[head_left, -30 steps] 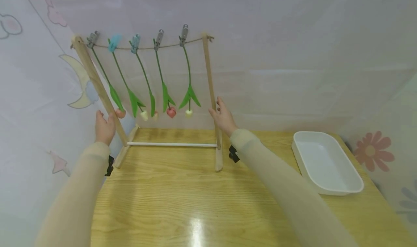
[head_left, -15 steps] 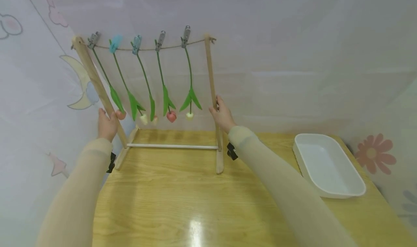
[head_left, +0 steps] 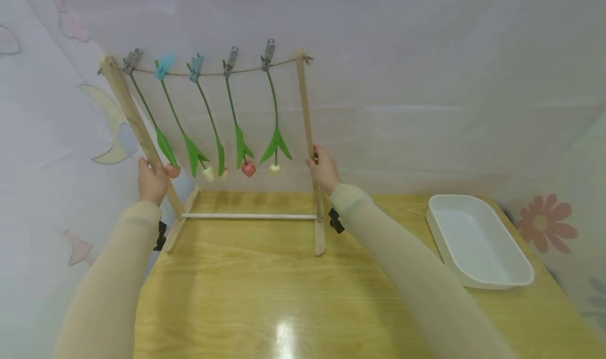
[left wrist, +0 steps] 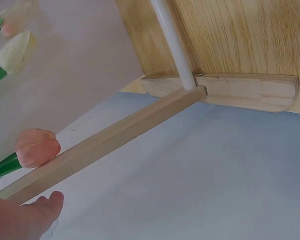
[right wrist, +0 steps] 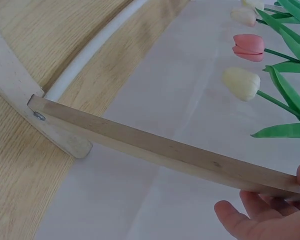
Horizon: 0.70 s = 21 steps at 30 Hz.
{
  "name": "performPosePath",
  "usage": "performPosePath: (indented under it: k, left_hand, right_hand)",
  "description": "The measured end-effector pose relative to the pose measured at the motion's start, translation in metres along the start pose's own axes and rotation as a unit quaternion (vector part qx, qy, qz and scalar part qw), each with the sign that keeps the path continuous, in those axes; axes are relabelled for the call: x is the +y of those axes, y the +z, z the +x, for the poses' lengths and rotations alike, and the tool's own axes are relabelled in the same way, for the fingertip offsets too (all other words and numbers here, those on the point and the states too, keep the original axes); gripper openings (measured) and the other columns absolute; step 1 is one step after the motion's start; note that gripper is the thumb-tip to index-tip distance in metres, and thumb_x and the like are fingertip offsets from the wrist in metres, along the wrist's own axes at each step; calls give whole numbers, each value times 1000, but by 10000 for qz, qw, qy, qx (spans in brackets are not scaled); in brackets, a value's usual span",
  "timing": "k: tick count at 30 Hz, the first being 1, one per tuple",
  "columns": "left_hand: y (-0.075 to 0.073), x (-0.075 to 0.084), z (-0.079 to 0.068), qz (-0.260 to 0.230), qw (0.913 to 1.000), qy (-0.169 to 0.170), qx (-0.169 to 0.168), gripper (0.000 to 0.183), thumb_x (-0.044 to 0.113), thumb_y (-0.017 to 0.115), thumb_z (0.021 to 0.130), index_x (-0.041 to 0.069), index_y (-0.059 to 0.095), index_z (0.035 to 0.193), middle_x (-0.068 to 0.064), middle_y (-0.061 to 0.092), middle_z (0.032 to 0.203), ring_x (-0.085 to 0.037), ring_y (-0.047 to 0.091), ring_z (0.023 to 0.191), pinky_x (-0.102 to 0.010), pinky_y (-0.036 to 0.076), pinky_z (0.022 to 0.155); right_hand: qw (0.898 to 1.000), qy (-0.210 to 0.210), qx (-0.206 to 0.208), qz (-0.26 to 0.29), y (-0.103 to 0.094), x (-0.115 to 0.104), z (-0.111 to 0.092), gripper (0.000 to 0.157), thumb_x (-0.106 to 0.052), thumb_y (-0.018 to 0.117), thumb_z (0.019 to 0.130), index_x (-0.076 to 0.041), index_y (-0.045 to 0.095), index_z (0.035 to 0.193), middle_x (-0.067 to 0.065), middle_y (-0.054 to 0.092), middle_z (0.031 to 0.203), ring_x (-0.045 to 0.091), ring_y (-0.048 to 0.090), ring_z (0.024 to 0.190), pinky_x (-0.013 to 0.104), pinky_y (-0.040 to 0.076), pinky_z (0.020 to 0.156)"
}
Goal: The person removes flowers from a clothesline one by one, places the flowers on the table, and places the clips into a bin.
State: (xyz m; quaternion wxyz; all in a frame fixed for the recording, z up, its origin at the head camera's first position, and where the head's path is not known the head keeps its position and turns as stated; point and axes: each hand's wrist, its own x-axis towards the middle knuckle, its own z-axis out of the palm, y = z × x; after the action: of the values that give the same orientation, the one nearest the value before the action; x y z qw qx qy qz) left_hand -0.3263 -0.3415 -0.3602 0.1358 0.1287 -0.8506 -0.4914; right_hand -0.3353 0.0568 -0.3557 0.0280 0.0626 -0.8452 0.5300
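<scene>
The wooden frame (head_left: 305, 106) is stood at the back of the worktop (head_left: 236, 285), its posts (head_left: 134, 118) loosely gripped by the left hand (head_left: 153, 181) and right hand (head_left: 324, 172), thumbs and partly curled fingers being set to opposite sides, presumably for balance. Tulips (head_left: 248, 169) are hung head-down by clips (head_left: 231, 61), probably to be kept apart, from rough twine (head_left: 246, 71); squared, grained timber is joined by a smooth white rod (head_left: 251, 216).
</scene>
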Motion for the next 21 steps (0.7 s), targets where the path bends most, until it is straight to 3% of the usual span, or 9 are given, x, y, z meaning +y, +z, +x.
performPosePath:
  k: [3,6,10,17,21]
  left_hand:
    - [0,0,2,-57,10000,-66,-7,53,21,24,106,1,5,152,-32,34,145,-41,37,133,-48,30,113]
    - [0,1,5,-79,9999,-82,-47,55,21,24,106,2,2,152,-30,27,150,-41,33,137,-48,27,114]
    - [1,0,10,-88,9999,85,6,50,19,26,106,-2,11,149,-30,28,150,-40,31,137,-46,25,115]
    - [3,-3,16,247,9988,199,362,35,14,29,104,-10,33,129,-32,43,128,-42,43,120,-50,37,105]
    - [4,-2,18,348,9974,108,615,36,13,30,103,-12,37,128,-32,45,132,-42,44,122,-50,38,105]
  right_hand:
    - [10000,-12,63,-7,1,1,0,50,-10,47,104,0,30,149,21,42,145,34,43,132,43,40,107]
    - [9999,0,93,-42,1,0,0,49,-11,46,104,-1,30,149,21,43,144,34,44,130,43,41,106]
    - [9999,-24,92,-58,0,0,2,49,-14,46,104,-3,32,149,20,45,141,34,48,126,44,45,102]
    - [9998,-187,14,-70,-1,3,9,47,-14,47,104,-5,35,148,20,51,133,33,51,121,45,48,96]
    - [9997,-261,6,-32,-1,7,15,47,-15,47,104,-5,35,148,21,52,132,34,52,121,46,48,96]
